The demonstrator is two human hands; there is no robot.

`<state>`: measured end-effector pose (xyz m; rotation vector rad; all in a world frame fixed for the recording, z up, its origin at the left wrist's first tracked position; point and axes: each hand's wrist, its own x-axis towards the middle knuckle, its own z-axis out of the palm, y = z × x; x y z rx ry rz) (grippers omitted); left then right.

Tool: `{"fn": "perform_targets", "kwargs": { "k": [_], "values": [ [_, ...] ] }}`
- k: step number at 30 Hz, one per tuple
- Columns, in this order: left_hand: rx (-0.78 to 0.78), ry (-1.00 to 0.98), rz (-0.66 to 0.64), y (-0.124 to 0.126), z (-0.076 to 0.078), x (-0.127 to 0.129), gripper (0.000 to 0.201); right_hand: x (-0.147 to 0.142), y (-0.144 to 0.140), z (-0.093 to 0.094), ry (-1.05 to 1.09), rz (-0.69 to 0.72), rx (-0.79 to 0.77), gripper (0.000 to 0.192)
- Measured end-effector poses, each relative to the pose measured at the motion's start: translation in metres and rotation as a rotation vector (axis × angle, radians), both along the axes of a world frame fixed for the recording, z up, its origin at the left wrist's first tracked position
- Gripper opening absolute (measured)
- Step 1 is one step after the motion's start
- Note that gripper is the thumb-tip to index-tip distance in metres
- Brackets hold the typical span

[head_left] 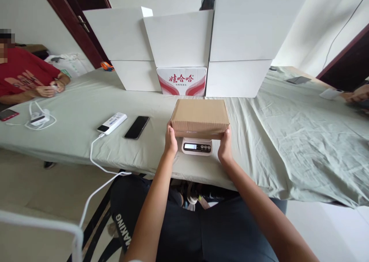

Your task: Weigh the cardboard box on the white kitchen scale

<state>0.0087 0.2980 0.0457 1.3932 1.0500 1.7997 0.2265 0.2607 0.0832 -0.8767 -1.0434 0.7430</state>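
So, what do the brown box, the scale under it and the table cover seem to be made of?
The brown box looks like matte corrugated cardboard: plain kraft colour, sharp folded edges. The scale seems to be white, smooth, slightly glossy plastic with a small display; its top is hidden. The table cover appears to be thin, pale green woven cloth, since it wrinkles and hangs over the edge. Left hand and right hand hold the box.

Black phone (137,127), power bank (112,123) on cloth – white boxes (178,39) behind, w/ red-printed carton (181,81)

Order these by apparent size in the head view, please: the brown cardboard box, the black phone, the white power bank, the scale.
1. brown cardboard box
2. scale, though the box covers most of it
3. white power bank and black phone: they look about alike, so I do not rank them.
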Motion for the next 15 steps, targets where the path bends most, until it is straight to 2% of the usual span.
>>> {"fn": "perform_targets", "kwargs": {
  "k": [15],
  "values": [
    [0.006,0.014,-0.006,-0.0064,0.0071,0.001,0.074,0.0025,0.0063,-0.0038,0.036,-0.006,-0.025,0.061]
  ]
}}
